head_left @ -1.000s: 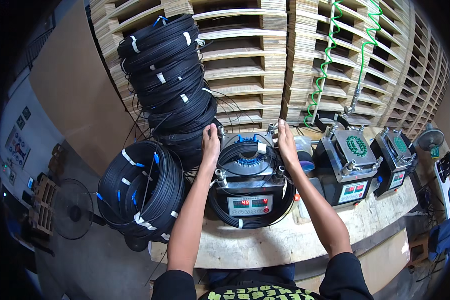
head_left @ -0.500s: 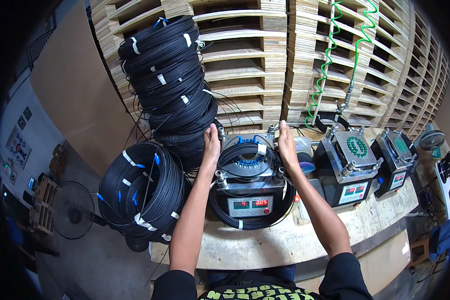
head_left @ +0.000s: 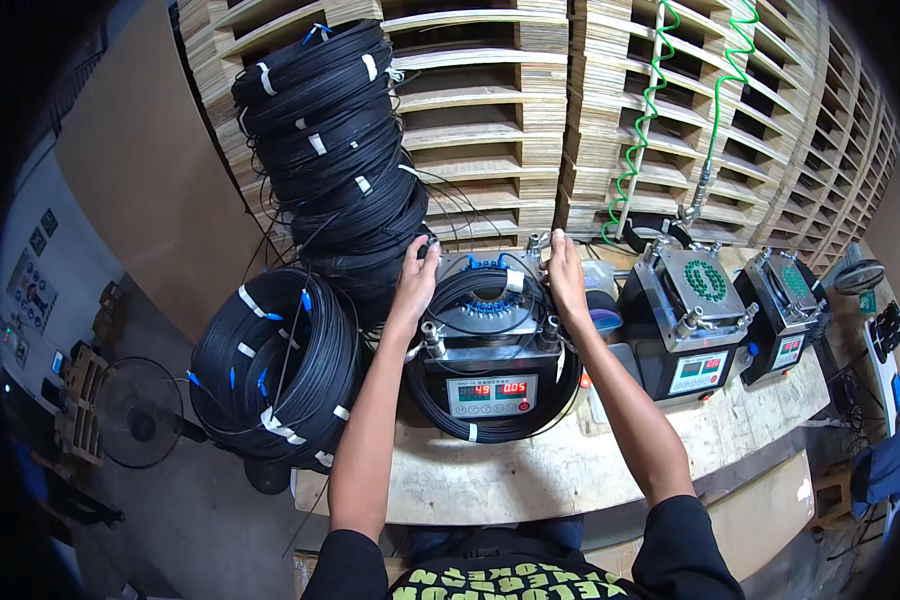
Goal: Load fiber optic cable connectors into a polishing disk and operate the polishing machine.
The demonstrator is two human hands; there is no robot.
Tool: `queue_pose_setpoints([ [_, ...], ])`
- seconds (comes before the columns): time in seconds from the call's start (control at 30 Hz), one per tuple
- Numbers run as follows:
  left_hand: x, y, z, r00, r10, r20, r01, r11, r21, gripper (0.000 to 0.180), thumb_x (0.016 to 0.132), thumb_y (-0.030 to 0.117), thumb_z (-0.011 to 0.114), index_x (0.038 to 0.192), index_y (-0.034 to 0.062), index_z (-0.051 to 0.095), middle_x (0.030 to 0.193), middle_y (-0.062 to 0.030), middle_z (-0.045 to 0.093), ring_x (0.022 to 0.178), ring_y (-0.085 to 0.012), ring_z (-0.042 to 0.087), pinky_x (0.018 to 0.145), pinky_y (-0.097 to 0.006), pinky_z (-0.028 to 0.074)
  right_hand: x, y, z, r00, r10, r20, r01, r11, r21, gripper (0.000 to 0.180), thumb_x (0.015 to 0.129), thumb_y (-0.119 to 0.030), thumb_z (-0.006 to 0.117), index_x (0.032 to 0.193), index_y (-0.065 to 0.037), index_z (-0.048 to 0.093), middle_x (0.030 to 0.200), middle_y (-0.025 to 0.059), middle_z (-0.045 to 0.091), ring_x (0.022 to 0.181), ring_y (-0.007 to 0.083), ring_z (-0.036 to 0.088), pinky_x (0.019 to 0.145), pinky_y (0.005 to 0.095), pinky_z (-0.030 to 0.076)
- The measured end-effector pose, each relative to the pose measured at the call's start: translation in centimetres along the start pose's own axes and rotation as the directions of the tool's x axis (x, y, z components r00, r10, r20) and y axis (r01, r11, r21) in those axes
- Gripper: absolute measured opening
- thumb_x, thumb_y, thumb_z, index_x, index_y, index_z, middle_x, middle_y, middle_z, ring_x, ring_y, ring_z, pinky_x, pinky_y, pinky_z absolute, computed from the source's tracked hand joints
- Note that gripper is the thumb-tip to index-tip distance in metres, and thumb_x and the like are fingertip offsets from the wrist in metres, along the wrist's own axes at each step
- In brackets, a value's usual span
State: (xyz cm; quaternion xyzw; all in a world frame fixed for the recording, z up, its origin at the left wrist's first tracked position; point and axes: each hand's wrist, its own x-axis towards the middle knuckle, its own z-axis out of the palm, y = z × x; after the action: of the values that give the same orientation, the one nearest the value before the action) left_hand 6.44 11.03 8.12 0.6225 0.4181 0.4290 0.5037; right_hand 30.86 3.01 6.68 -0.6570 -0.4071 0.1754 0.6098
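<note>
At the middle of the wooden workbench (head_left: 530, 470), a grey coil-winding machine (head_left: 485, 345) is shown with a black cable coil (head_left: 490, 300) seated on its round top plate and a further loop of black cable hanging around its base. The left hand (head_left: 415, 275) is laid on the upper left rim of the coil, fingers extended and only slightly curled, pressing rather than gripping; whether any strand is pinched beneath it cannot be told. The right hand (head_left: 565, 275) is placed on the upper right rim, fingers likewise nearly straight and resting on the coil's outer turns beside a white tie. A front panel with red and green digit displays (head_left: 490, 392) is seen below the coil, between the two forearms. To the left, a tall leaning stack of bound black coils (head_left: 335, 150) rises just beside the left hand, and a larger bundle of coils with white ties and blue connectors (head_left: 275, 365) stands at the bench's left end. To the right, two similar machines with green-patterned top plates (head_left: 695, 320) (head_left: 790, 310) are set side by side. Stacked wooden pallets (head_left: 570, 110) form the backdrop, with green spiral air hoses (head_left: 645, 110) hanging before them. A floor fan (head_left: 140, 412) is visible at lower left.
</note>
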Motion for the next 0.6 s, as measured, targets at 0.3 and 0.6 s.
queue_pose_setpoints([
  [0.3, -2.7, 0.6, -0.3, 0.999, -0.037, -0.011, 0.037, 0.999, 0.007, 0.061, 0.106, 0.055, 0.033, 0.148, 0.0114, 0.046, 0.124, -0.0140, 0.059, 0.104, -0.0200, 0.057, 0.095, -0.034, 0.045, 1.0, 1.4, -1.1, 0.990, 0.003, 0.144, -0.009, 0.999, 0.039, 0.057, 0.107, -0.047, 0.038, 0.126, 0.004, 0.056, 0.102, 0.0117, 0.064, 0.073, 0.0160, 0.058, 0.074, 0.0317, 0.048],
  [0.6, 0.1, -1.5, -0.3, 0.998, 0.048, -0.040, -0.050, 0.998, -0.036, 0.049, 0.107, 0.041, 0.045, 0.139, 0.0047, 0.054, 0.111, -0.0085, 0.064, 0.094, -0.0140, 0.059, 0.079, -0.029, 0.049, -0.3, 0.8, -1.5, 0.977, 0.086, 0.194, -0.130, 0.966, 0.225, 0.051, 0.107, -0.045, 0.043, 0.131, -0.002, 0.056, 0.085, 0.0061, 0.064, 0.069, 0.0114, 0.058, 0.064, 0.0264, 0.046],
])
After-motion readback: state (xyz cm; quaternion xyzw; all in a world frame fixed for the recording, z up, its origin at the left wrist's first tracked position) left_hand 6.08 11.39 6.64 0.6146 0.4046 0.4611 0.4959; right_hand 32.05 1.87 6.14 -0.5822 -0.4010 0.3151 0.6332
